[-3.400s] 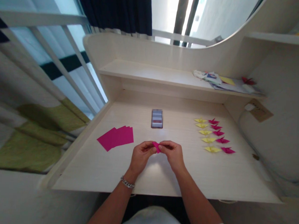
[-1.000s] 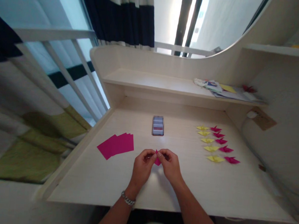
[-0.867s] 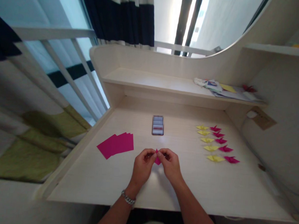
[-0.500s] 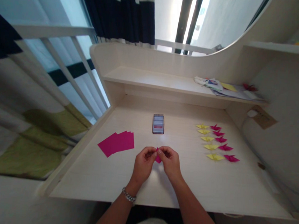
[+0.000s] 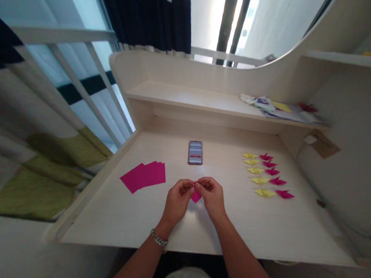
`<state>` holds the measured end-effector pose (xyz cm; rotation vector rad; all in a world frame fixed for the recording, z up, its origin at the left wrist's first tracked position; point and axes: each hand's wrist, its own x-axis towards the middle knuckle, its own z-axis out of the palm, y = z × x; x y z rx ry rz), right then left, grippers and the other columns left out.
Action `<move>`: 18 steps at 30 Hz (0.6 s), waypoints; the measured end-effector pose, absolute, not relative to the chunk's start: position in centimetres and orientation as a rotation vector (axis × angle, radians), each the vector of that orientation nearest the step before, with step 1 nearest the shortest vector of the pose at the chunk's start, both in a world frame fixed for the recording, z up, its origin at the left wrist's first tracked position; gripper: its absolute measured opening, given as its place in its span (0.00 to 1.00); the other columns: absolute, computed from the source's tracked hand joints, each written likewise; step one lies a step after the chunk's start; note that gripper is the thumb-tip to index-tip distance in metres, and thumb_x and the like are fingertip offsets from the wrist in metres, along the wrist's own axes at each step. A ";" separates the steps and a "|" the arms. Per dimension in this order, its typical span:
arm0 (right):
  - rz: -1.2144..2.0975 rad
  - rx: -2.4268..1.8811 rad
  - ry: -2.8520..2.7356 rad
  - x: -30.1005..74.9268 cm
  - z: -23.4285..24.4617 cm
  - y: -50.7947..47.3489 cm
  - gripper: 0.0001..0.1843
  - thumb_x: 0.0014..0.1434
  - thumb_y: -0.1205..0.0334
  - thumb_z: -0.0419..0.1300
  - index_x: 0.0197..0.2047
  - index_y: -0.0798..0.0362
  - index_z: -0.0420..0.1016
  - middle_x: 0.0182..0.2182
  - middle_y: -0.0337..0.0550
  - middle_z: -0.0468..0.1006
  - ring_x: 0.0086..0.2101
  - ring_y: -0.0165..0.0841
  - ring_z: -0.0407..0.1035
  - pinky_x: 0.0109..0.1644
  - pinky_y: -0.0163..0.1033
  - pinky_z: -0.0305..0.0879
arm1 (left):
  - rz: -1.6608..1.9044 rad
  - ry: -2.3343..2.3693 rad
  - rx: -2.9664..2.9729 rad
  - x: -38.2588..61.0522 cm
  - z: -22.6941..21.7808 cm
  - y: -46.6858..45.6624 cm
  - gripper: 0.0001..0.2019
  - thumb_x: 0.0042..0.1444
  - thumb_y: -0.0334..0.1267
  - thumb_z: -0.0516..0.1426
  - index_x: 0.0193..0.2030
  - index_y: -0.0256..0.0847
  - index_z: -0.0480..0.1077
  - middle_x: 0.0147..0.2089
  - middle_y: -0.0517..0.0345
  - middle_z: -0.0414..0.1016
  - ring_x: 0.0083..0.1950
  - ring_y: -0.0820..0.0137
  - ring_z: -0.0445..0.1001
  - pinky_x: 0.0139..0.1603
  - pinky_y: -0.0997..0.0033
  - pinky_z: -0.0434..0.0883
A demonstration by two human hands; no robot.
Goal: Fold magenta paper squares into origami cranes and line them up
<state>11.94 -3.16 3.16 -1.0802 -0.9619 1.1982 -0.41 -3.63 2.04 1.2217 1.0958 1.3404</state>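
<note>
Between my two hands, near the middle of the desk, is a small folded piece of pink paper [image 5: 196, 196]. My left hand [image 5: 178, 199] pinches it from the left with thumb and fingers. From the right, my right hand [image 5: 212, 198] pinches the same paper, its thumb near the upper part. Both thumbs almost meet over it, and the fingers hide most of its upper part. Fanned-out pink paper sheets [image 5: 144, 176] lie to the left of my hands. On the right are a column of yellow folded paper cranes [image 5: 265, 193] and a column of pink folded paper cranes [image 5: 284, 194].
A phone [image 5: 195, 152] lies beyond my hands on the white desk [image 5: 106, 222]. Papers [image 5: 268, 105] rest on the raised shelf [image 5: 187, 98] at the back. A wall socket plate with a plug [image 5: 323, 144] and cable is at the right. Curtains and a railing stand at the left.
Both hands keep their pinch on the pink paper, and slightly more of it shows below the thumbs. The whole view has shifted a little.
</note>
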 end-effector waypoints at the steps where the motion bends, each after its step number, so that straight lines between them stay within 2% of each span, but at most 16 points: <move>1: 1.202 -1.074 -0.966 12.0 3.3 -3.1 0.11 0.45 0.60 0.67 0.31 0.55 0.73 0.26 0.39 0.75 0.26 0.29 0.69 0.31 0.35 0.65 | 1.339 1.088 1.215 -0.4 2.0 -3.6 0.09 0.51 0.36 0.61 0.40 0.37 0.71 0.36 0.55 0.75 0.37 0.70 0.74 0.40 0.71 0.70; 8: 1.200 -1.100 -0.999 12.2 3.3 -2.8 0.12 0.44 0.59 0.67 0.29 0.54 0.70 0.24 0.37 0.74 0.25 0.29 0.67 0.29 0.34 0.64 | 1.299 1.070 1.166 -0.6 1.8 -3.6 0.12 0.50 0.36 0.62 0.41 0.38 0.68 0.35 0.55 0.74 0.37 0.70 0.74 0.39 0.72 0.70; 13: 1.159 -1.097 -0.984 12.1 2.7 -2.8 0.11 0.44 0.62 0.66 0.27 0.53 0.66 0.24 0.37 0.73 0.24 0.28 0.66 0.28 0.33 0.62 | 1.278 1.031 1.162 -0.4 1.8 -3.8 0.12 0.50 0.35 0.62 0.41 0.39 0.67 0.34 0.57 0.74 0.36 0.71 0.73 0.37 0.73 0.70; 18: 1.208 -1.087 -1.069 12.3 3.0 -2.8 0.11 0.46 0.63 0.64 0.34 0.52 0.68 0.25 0.36 0.72 0.25 0.28 0.66 0.29 0.33 0.63 | 1.262 1.030 1.169 -0.3 1.8 -3.9 0.12 0.50 0.35 0.61 0.41 0.39 0.65 0.34 0.57 0.73 0.36 0.71 0.74 0.36 0.73 0.70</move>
